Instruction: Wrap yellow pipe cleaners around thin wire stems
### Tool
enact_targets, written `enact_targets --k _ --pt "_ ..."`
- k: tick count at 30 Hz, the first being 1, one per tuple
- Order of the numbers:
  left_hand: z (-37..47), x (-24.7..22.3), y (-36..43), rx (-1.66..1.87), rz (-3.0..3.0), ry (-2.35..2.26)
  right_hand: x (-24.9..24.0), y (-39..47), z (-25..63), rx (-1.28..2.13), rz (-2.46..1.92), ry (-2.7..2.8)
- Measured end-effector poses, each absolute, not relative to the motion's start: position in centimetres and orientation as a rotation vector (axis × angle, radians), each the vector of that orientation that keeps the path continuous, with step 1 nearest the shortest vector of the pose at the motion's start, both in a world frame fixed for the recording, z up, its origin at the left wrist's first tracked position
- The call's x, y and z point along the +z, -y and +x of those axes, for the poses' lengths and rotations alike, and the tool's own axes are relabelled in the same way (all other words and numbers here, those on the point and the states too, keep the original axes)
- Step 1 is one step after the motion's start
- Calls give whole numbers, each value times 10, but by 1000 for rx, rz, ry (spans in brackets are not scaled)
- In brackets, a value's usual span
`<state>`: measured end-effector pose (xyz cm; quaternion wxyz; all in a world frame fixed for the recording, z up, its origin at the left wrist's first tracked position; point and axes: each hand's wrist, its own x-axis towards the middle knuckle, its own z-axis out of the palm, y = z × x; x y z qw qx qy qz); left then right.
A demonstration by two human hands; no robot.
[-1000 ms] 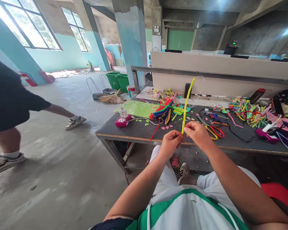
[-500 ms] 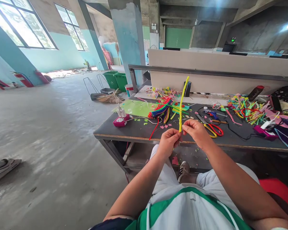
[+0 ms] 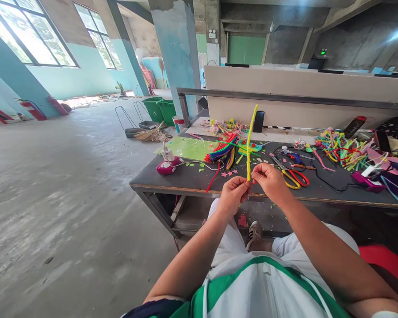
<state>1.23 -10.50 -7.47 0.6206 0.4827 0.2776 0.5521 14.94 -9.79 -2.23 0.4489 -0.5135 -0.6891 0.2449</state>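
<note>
Honestly there's nothing you can actually read here. The little green-lit sign (image 3: 324,51) up high on the back wall is glowing, but whatever's on it is too small to make out. The white plate (image 3: 212,36) on the pillar looks like it could carry print, it's just a blur though. Same for the dark bottle with the red cap (image 3: 353,126) at the back of the worktop (image 3: 192,179): no label legible.
</note>
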Motion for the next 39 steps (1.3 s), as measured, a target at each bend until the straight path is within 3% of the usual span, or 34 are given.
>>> enact_targets --k 14,23,29,35,39 --pt "12 -77 106 1268 1161 -634 -18 98 154 491 -1166 1887" --pt "14 -74 107 1319 1066 -620 -49 112 143 -168 -1042 1795" --pt "15 -68 115 1359 1011 -593 -67 119 145 -399 -887 1855" --pt "12 -66 113 1352 1087 -620 -68 126 147 -297 -876 1894" --pt "8 -67 111 1342 1166 -663 -58 140 144 23 -942 1855"
